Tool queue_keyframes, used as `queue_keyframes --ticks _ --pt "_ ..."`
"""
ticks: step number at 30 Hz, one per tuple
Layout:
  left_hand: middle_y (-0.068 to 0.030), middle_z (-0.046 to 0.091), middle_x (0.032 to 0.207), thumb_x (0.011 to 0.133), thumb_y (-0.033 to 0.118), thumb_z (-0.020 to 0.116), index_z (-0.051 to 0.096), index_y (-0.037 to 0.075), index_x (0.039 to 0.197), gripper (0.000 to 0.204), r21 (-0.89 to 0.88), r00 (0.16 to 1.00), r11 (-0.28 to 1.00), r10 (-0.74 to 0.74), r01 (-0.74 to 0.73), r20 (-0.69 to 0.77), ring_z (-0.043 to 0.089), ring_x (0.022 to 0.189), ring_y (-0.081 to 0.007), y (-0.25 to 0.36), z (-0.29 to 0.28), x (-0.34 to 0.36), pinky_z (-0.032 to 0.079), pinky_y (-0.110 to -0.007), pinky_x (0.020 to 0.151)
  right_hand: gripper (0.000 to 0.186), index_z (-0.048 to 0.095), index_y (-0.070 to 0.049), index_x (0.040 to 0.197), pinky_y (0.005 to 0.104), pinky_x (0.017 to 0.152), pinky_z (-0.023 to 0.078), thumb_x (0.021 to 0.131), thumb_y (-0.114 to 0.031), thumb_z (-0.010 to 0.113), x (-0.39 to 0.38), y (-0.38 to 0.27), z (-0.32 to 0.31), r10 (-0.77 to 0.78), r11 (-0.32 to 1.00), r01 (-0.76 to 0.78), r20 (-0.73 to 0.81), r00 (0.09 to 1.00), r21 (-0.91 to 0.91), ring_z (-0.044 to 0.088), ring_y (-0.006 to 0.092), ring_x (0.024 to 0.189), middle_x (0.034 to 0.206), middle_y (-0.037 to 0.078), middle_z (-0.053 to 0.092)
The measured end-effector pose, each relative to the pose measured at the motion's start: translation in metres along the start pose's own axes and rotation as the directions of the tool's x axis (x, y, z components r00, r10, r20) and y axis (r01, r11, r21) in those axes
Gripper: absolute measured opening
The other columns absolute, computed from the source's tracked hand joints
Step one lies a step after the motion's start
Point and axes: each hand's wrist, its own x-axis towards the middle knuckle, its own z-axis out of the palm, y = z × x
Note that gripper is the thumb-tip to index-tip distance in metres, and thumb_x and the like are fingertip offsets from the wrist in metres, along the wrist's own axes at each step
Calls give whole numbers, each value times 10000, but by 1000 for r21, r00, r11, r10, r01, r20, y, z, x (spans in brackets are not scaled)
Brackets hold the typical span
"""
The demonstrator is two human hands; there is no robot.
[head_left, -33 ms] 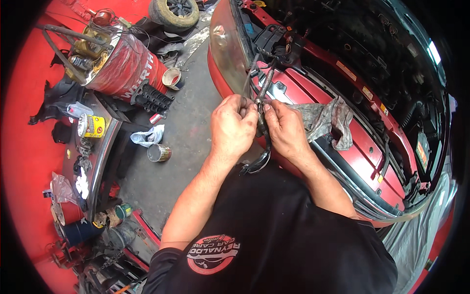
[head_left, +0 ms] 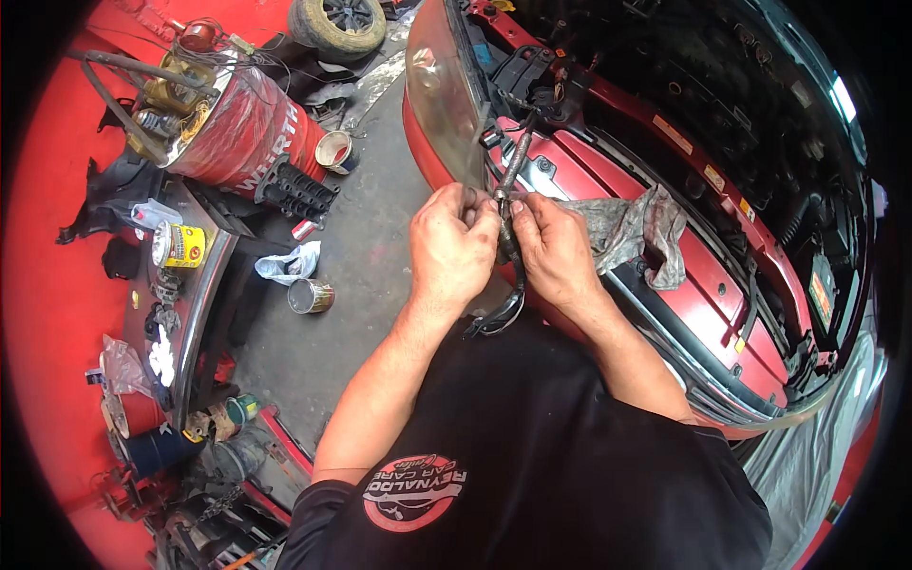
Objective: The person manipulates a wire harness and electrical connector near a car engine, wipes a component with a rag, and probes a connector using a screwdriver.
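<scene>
Between the two hands, just ahead of the black shirt, is a dark wrapped wiring harness. The left hand has its fingers bunched narrowly at it, and the right hand pinches it from the other side, thumb on top; what exactly lies under the left fingertips is too small to tell. Gripping from both sides at nearly one spot probably steadies a bendy length. Its upper stretch runs toward the open engine bay, while the lower part curves toward the shirt, so the middle seems borne by the hands. Near the right hand, a stained grey rag lies draped on the car's red front panel, perhaps for easy reach. Beyond the left hand is a hazy headlamp. Farther out, on the grey floor, a can sits near a pale plastic bag, and a small bucket stands beside a red drum, whose top, heaped with parts, likely serves as handy storage.
</scene>
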Motion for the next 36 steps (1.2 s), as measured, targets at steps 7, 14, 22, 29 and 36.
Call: queue_keyframes --ticks 7,14,22,29,36 --pt "-78 678 765 907 115 651 659 -39 905 154 -282 979 941 -201 186 -26 593 697 -102 -15 9 -7 484 -269 658 249 629 36 1035 450 731 500 953 -190 564 -2 12 11 -21 985 34 -74 997 168 659 379 862 912 226 659" --pt "-27 630 730 927 110 639 651 -25 896 139 -230 974 947 -212 224 79 519 600 -65 -4 2 -6 418 -238 544 333 610 26 1110 401 719 499 998 -275 526 2 15 9 76 956 -94 76 994 278 673 337 805 849 213 661" --pt "-50 672 772 904 77 654 649 -37 885 115 -53 998 998 -29 27 -46 571 693 -98 5 5 -2 472 -267 646 363 589 44 1145 366 764 496 1040 -275 450 3 25 16 3 900 -28 59 998 436 665 252 848 915 197 675" --pt "-119 654 698 868 132 678 650 -30 844 166 198 999 980 -35 34 4 615 645 -178 -27 -8 30 481 -339 632 383 583 29 1227 318 856 480 1054 -271 420 -16 16 -4 89 842 -143 128 988 520 616 170 926 1014 97 678" --pt "-199 659 750 865 223 678 633 -32 838 261 197 977 958 -200 210 -72 662 717 -317 -63 -13 17 501 -415 674 474 520 13 1314 296 895 479 1051 -369 420 -13 24 -10 102 587 -219 197 975 779 584 146 1027 1147 95 635"
